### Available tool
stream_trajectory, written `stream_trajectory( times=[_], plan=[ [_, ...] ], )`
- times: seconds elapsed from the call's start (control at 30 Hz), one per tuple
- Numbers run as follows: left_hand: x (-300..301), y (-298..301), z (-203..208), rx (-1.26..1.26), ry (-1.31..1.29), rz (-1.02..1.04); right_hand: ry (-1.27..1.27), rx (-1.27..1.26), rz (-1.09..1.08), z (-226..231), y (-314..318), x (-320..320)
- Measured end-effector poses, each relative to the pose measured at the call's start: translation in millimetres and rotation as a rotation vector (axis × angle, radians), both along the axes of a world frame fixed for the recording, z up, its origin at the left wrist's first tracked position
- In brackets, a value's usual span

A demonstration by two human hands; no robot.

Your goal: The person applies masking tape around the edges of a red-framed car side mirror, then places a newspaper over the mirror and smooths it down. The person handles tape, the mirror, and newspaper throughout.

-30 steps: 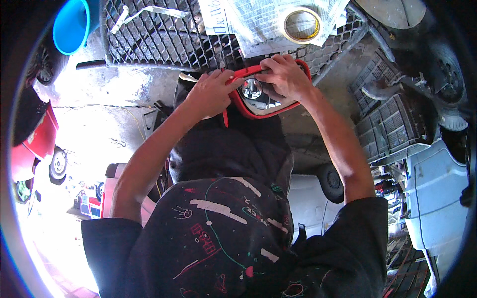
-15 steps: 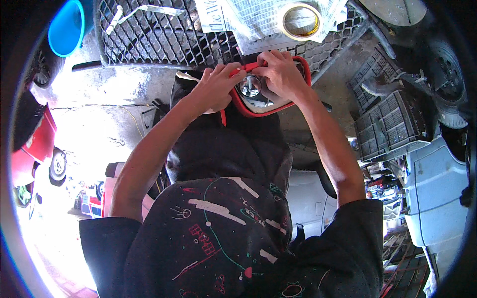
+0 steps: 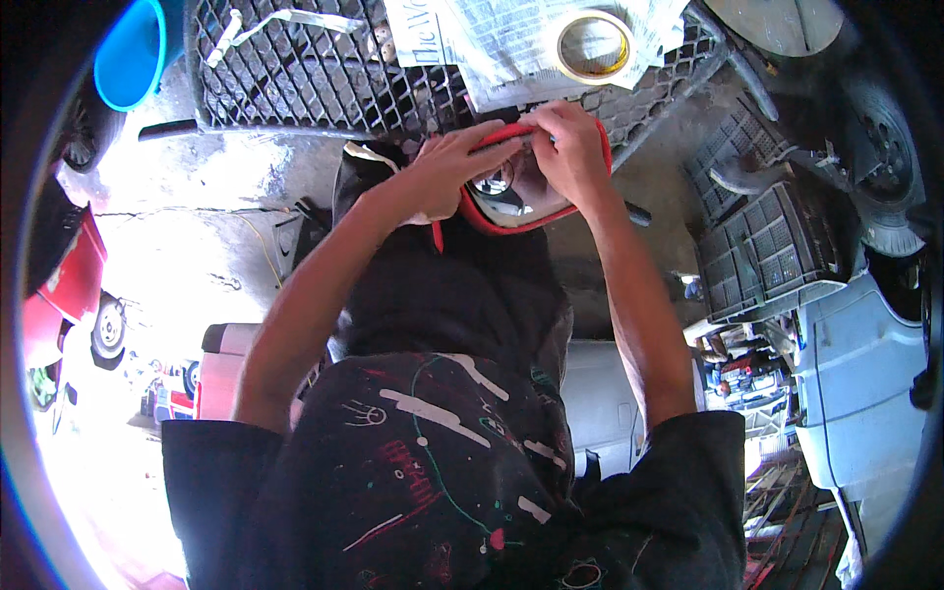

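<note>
At the upper edge of the mirror [image 3: 531, 205], your right hand [image 3: 572, 149] is clenched over the red rim [image 3: 513, 229]; your left hand [image 3: 444, 169] lies along the left part of that edge with fingers stretched, and whether it grips cannot be told; a red strip [image 3: 438, 236] hangs just below your left hand. The mirror is before your dark trousers [image 3: 462, 285], beside the near edge of the mesh [image 3: 324, 88]; on that mesh lie newspaper [image 3: 501, 44] and, upon it, a tape roll [image 3: 561, 57]; a blue bucket [image 3: 128, 64] stands to your left, a crate [image 3: 772, 254] to your right.
</note>
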State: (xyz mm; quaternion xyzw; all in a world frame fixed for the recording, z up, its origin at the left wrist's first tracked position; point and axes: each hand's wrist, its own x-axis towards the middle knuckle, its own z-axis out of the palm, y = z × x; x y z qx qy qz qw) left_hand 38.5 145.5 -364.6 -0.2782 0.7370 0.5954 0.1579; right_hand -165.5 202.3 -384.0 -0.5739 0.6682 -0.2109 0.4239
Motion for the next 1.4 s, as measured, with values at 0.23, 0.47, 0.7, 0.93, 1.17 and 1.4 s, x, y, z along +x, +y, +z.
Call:
stream_trajectory(
  times=[0.23,0.47,0.7,0.93,1.17,1.4],
  plan=[
    [55.3,-15.8,5.9,0.028,-0.223,0.607,0.034,0.373,0.076,0.1,-17.3,19.0],
    [53.1,-18.6,1.3,-0.09,-0.015,0.338,-0.118,0.169,0.375,-19.5,-20.5,6.1],
    [34.1,-12.0,-13.5,-0.033,0.108,0.096,-0.014,0.058,0.442,-19.1,-15.2,7.5],
    [26.1,-26.4,-12.4,-0.055,0.178,-0.048,0.143,0.184,0.409,-11.0,-8.6,12.9],
    [12.1,-33.6,-19.7,0.111,0.151,-0.109,0.157,0.144,0.4,-12.5,-7.4,12.9],
    [13.2,-25.8,-23.2,0.172,0.131,0.01,0.173,0.18,0.427,-11.7,-6.0,11.2]
  ],
)
